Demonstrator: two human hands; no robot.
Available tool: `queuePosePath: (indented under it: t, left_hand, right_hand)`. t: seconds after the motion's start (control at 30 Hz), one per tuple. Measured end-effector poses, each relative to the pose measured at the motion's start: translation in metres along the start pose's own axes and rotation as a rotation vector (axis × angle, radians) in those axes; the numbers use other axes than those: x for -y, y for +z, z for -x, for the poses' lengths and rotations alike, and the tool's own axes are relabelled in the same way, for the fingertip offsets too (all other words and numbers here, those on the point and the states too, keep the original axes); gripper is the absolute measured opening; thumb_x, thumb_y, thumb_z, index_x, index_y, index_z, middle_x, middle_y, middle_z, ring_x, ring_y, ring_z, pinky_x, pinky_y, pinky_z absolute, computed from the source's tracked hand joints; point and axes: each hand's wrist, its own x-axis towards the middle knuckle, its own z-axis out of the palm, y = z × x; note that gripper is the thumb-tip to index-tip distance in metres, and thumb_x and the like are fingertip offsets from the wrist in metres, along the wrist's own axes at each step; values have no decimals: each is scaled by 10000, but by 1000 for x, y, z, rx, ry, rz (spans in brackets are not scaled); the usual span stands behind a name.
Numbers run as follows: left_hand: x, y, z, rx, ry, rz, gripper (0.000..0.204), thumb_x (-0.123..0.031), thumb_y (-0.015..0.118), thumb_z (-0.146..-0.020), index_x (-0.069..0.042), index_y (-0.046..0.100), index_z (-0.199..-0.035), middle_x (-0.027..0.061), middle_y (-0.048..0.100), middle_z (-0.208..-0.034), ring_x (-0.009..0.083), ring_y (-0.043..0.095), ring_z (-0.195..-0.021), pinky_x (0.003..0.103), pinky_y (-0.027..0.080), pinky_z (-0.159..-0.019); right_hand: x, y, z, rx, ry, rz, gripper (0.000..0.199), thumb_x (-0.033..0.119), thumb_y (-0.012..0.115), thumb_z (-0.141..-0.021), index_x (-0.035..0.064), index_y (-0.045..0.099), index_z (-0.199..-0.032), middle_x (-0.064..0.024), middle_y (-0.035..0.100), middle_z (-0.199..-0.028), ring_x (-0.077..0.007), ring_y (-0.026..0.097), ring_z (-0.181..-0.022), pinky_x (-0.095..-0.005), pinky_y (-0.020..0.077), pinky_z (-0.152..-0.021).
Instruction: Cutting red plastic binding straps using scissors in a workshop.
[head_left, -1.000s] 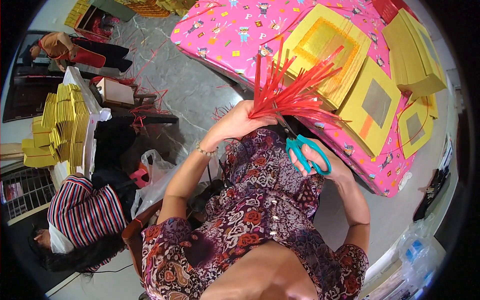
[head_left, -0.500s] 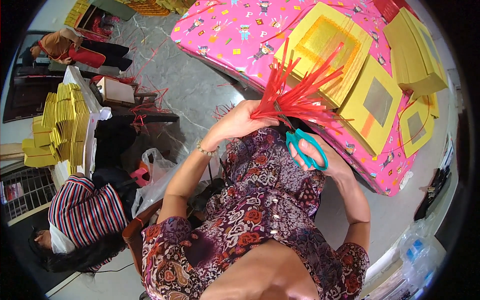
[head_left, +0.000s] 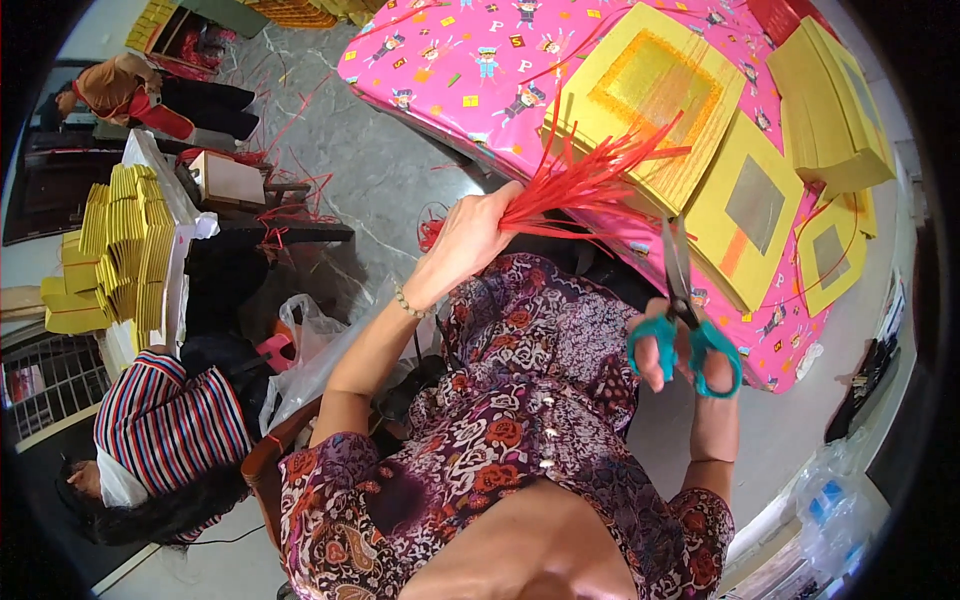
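Note:
A bundle of thin red plastic strips [head_left: 590, 190] fans out from my left hand [head_left: 470, 235], which is closed around it at the table's near edge. Some strip ends also poke out behind that hand. My right hand [head_left: 660, 350] has its fingers through the teal handles of a pair of scissors [head_left: 683, 305]. The blades point away from me, slightly parted and apart from the red strips. Beyond the strips lies a stack of yellow paper [head_left: 630, 90] with an orange-gold square on top. To its right is another yellow stack [head_left: 745, 210] with a silver square.
The table has a pink patterned cover [head_left: 440, 60]. More yellow paper stacks [head_left: 830, 110] stand at its right end. Folded yellow bundles [head_left: 130, 240] are piled at left, beside a person in a striped top [head_left: 175, 415]. Another person [head_left: 130, 95] is farther back. Red strips litter the floor.
The scissors have moved right and away from the red strips, turning so their blades point forward. My left hand has shifted slightly left, and the bundle now leans more to the right.

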Motion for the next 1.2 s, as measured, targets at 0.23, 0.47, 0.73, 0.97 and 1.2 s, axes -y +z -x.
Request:
queuePosePath:
  t: [0.23,0.47,0.73,0.97,1.2]
  left_hand:
    - [-9,11,4,-121,-7,-260,311,-32,602,-730,-52,453,-1001,190,593,-790,411,581,-738,482,462,-598]
    - [-12,10,4,-134,37,-204,249,-58,598,-757,-32,457,-961,197,587,-779,414,578,-728,479,458,-591]
    - [-16,3,6,-86,39,-135,261,-90,599,-756,-37,502,-993,211,604,-804,415,583,-771,458,462,-628]
    - [-16,4,4,-60,55,-120,250,-106,599,-762,-36,506,-984,210,607,-791,409,584,-752,449,461,-622]
    - [-20,1,5,-66,45,-130,251,-103,599,-759,-33,506,-982,214,603,-774,408,585,-745,453,457,-620]
  right_hand:
    - [12,32,-19,63,144,89,359,384,534,-899,31,483,-940,-17,468,-718,-87,479,-653,-226,402,-603]
    - [-3,13,-38,-102,123,250,388,443,442,-940,60,481,-890,-4,462,-684,-80,469,-618,-214,384,-558]
    - [-4,-3,-42,-44,111,316,486,549,407,-914,72,496,-876,4,472,-653,-73,476,-587,-204,348,-506]
    - [-3,-5,-42,-43,174,302,493,563,416,-904,79,499,-863,11,468,-651,-68,473,-585,-206,343,-499]
    - [-3,-7,-43,-41,188,332,511,596,408,-890,94,508,-879,24,467,-651,-61,481,-589,-204,342,-482]
